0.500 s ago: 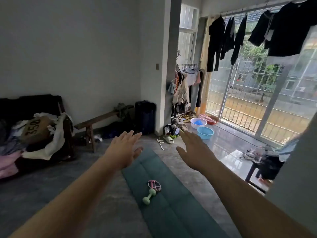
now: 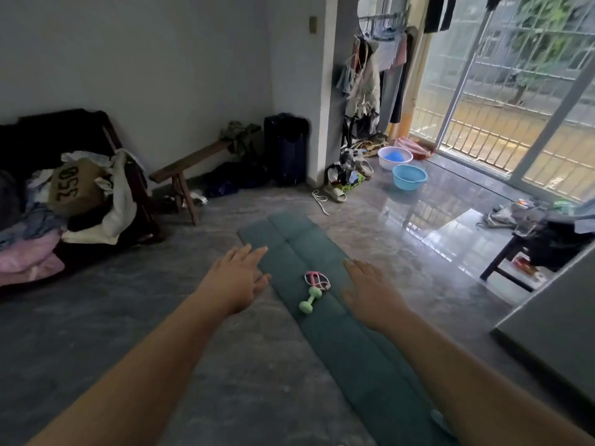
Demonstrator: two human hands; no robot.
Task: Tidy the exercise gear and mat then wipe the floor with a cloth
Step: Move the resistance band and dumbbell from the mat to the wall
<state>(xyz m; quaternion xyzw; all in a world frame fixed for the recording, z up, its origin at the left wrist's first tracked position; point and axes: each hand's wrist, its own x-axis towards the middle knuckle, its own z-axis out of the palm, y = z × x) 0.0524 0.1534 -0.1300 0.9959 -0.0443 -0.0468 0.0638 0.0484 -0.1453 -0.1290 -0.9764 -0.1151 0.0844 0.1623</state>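
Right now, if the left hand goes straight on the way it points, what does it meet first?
Probably the mat: the left hand points forward and right over its left edge. Height is unclear, so it may pass above it.

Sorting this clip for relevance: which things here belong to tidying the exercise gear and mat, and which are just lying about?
Part of the job:
green mat
green dumbbell
pink cord
left hand and right hand, both empty, fingers spread

Just lying about:
blue basin
white basin
wooden bench
clothes pile
slipper
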